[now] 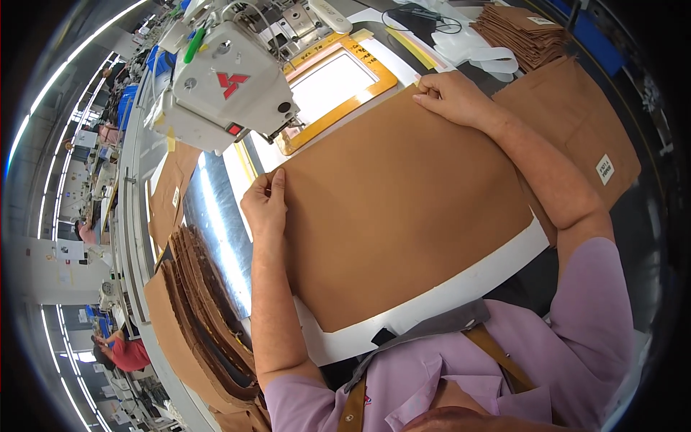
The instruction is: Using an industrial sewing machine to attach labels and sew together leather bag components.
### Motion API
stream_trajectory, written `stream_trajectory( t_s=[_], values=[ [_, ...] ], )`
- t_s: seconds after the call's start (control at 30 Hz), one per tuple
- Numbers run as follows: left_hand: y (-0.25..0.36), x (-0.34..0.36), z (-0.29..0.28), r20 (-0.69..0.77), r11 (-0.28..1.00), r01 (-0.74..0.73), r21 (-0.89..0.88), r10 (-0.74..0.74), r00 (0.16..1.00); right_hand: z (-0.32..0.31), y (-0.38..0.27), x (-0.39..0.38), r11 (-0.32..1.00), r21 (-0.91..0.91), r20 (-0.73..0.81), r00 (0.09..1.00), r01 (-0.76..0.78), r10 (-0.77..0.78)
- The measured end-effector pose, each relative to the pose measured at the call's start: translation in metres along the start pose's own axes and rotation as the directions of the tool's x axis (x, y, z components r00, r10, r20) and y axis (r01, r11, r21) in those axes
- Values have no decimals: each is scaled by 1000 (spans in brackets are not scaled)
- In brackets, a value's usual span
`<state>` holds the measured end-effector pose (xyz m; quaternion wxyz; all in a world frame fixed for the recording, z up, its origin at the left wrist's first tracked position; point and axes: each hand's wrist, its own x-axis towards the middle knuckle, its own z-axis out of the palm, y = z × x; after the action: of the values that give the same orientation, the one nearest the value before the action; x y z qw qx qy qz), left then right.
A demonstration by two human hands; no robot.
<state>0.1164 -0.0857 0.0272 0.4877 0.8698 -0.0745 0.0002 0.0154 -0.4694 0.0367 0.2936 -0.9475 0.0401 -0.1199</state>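
A large brown fabric panel [403, 209] lies spread in front of me, over a white sheet [439, 291] whose near edge shows beneath it. My left hand [265, 204] pinches the panel's far left corner between thumb and fingers. At the far right corner, my right hand [455, 97] grips the same panel, its fingers curled over the edge. Just beyond the panel's far edge is a yellow-orange frame [381, 85] with a white opening, under the head of a white sewing machine [234, 86]. The needle area sits close above the frame's left corner.
Stacked brown pieces [205, 317] stand at the left beside a shiny metal plate [219, 223]. Another folded brown stack [522, 36] is at the far right, with a labelled brown piece [586, 137] beside my right arm. White strips [493, 57] and a black cable [432, 21] lie beyond.
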Motion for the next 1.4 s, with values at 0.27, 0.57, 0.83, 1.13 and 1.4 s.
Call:
stream_trajectory(
  t_s=[0.27, 0.57, 0.83, 1.13, 1.4],
  values=[
    [-30, 72, 12, -29, 953, -40, 299, 51, 998, 11, 16, 46, 989, -122, -39, 996, -87, 83],
    [-22, 180, 29, -105, 805, -73, 588, 165, 981, 27, 35, 172, 976, -217, -29, 999, -36, 30],
    [-50, 202, -19, 3, 735, -218, 642, 282, 959, 47, 44, 269, 954, -284, -109, 992, -93, 65],
    [-71, 171, -47, 92, 662, -346, 665, 387, 918, 28, 42, 233, 937, -267, -309, 901, 225, -304],
    [0, 21, -20, 275, 774, -503, 384, 424, 863, -32, 33, 30, 990, -137, -10, 999, 40, -42]
  ],
)
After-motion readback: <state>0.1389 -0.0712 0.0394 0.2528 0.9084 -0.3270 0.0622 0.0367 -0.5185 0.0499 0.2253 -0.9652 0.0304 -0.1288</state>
